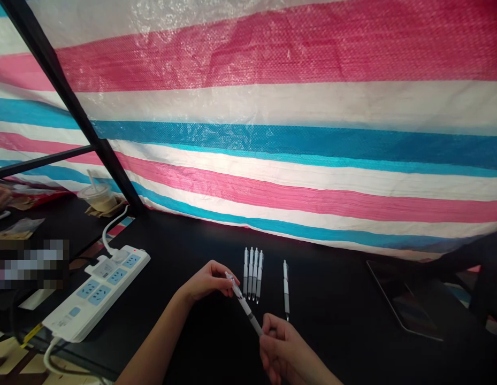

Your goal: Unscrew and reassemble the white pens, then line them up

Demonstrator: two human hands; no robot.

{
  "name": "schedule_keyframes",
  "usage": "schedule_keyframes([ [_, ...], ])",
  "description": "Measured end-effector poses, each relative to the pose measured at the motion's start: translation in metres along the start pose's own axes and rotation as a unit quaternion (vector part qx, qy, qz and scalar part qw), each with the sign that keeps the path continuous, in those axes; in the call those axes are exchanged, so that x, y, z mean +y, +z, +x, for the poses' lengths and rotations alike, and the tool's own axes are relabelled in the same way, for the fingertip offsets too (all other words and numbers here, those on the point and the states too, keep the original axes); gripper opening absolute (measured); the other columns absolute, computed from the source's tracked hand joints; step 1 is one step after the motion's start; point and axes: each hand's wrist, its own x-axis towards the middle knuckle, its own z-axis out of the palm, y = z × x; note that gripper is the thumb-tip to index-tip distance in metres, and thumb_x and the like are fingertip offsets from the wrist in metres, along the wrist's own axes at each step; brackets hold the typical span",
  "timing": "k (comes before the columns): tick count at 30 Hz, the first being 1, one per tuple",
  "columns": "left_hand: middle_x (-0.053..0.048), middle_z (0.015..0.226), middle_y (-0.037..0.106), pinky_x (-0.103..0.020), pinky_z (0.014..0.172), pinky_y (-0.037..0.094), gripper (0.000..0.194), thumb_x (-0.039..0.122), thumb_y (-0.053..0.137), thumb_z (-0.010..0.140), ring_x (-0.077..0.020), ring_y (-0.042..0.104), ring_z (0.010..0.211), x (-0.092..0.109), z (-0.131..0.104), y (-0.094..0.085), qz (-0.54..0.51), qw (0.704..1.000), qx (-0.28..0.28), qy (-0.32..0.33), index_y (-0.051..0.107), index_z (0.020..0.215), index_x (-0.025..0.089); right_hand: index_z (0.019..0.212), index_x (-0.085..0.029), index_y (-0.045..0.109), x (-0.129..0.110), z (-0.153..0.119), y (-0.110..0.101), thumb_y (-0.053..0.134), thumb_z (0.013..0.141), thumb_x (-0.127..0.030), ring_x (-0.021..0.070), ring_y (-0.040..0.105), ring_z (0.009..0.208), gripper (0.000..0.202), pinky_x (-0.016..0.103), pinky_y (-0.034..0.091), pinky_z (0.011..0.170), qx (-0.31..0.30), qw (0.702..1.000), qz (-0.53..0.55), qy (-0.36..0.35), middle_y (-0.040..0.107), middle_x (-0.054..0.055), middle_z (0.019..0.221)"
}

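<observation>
Between my two hands a white and grey click pen (244, 305) is held at a slant over the black table. My left hand (208, 280) pinches it near the clicker end with thumb and fingers. At the lower, grey end, the fingers of my right hand (282, 345) are closed round the barrel and hide the tip. Just beyond, several matching pens (253, 274) lie side by side in a row, clickers pointing away from me. One more pen (286, 289) lies apart to their right, its tip toward my right hand.
A white power strip (98, 294) with a plugged-in cable lies at left. Behind it stands a plastic cup with a straw (97, 197). A dark tablet or phone (403, 299) rests at right. Striped sheeting (272, 107) hangs behind the table. Another person's hand (0, 198) shows at far left.
</observation>
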Motion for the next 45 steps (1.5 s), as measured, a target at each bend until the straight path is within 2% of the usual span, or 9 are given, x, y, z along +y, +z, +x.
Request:
schedule_keyframes([
  [3,-0.01,0.068,0.075,-0.022,0.053,0.051,0.023,0.029,0.084,0.066,-0.0146,0.065,0.054,-0.001,0.001,0.002,-0.007,1.0,0.009,0.004,0.079,0.078,0.01,0.076,-0.021,0.04,0.003,0.002,-0.001,0.077,0.069,-0.041,0.0063,0.05,0.033,0.043,0.013,0.03,0.034,0.023,1.0,-0.014,-0.013,0.061,-0.005,0.051],
  [7,-0.009,0.066,0.075,-0.023,0.053,0.05,0.024,0.03,0.084,0.065,-0.0142,0.064,0.053,-0.003,0.002,0.001,-0.016,1.0,0.019,0.009,0.079,0.077,0.01,0.091,-0.017,0.049,0.003,0.001,-0.001,0.061,0.078,-0.06,0.0116,0.059,0.041,0.046,0.017,0.035,0.036,0.007,0.999,0.029,0.019,0.068,0.003,0.064],
  [9,-0.01,0.066,0.074,-0.022,0.053,0.05,0.024,0.029,0.084,0.065,-0.0141,0.064,0.053,-0.003,0.002,0.001,-0.021,1.0,0.021,0.009,0.079,0.077,0.01,0.092,-0.015,0.053,0.003,0.0,-0.001,0.056,0.08,-0.063,0.0119,0.06,0.041,0.05,0.018,0.036,0.037,-0.005,0.999,0.033,0.038,0.067,0.004,0.063],
  [14,-0.01,0.065,0.074,-0.022,0.053,0.05,0.023,0.029,0.084,0.065,-0.0134,0.064,0.053,-0.005,0.003,-0.001,-0.04,0.999,0.032,0.014,0.078,0.076,0.009,0.08,-0.02,0.043,0.004,-0.001,-0.003,0.071,0.077,-0.048,0.007,0.051,0.034,0.039,0.013,0.028,0.034,-0.01,1.0,-0.003,0.007,0.062,-0.003,0.053],
  [17,-0.009,0.064,0.073,-0.022,0.053,0.049,0.023,0.028,0.084,0.065,-0.0125,0.062,0.051,-0.005,0.003,-0.002,-0.058,0.997,0.047,0.023,0.078,0.076,0.009,0.08,-0.021,0.04,0.006,-0.001,-0.005,0.071,0.077,-0.046,0.0063,0.047,0.031,0.039,0.012,0.024,0.031,-0.015,1.0,0.0,0.004,0.062,-0.004,0.05],
  [27,-0.004,0.059,0.068,-0.018,0.054,0.047,0.016,0.025,0.078,0.07,-0.0089,0.059,0.051,-0.001,0.004,-0.004,-0.128,0.98,0.124,0.085,0.075,0.074,0.01,0.078,-0.022,0.04,0.007,-0.001,-0.006,0.071,0.076,-0.042,0.0055,0.043,0.028,0.037,0.011,0.025,0.029,-0.032,0.999,0.035,-0.013,0.061,-0.004,0.046],
  [34,-0.002,0.061,0.066,-0.017,0.056,0.049,0.017,0.026,0.078,0.068,-0.0086,0.059,0.054,-0.001,0.006,-0.008,-0.16,0.969,0.16,0.1,0.075,0.073,0.01,0.076,-0.022,0.041,0.002,-0.002,-0.003,0.074,0.075,-0.039,0.0053,0.044,0.03,0.038,0.011,0.028,0.031,-0.032,0.999,0.038,-0.018,0.059,-0.005,0.045],
  [45,-0.004,0.059,0.067,-0.019,0.052,0.049,0.018,0.026,0.078,0.069,-0.0109,0.06,0.051,-0.003,0.006,0.001,-0.165,0.975,0.125,0.082,0.075,0.075,0.009,0.076,-0.022,0.04,0.002,-0.003,-0.003,0.074,0.075,-0.039,0.0046,0.043,0.028,0.038,0.01,0.029,0.029,-0.033,0.997,0.056,-0.029,0.061,-0.003,0.046],
])
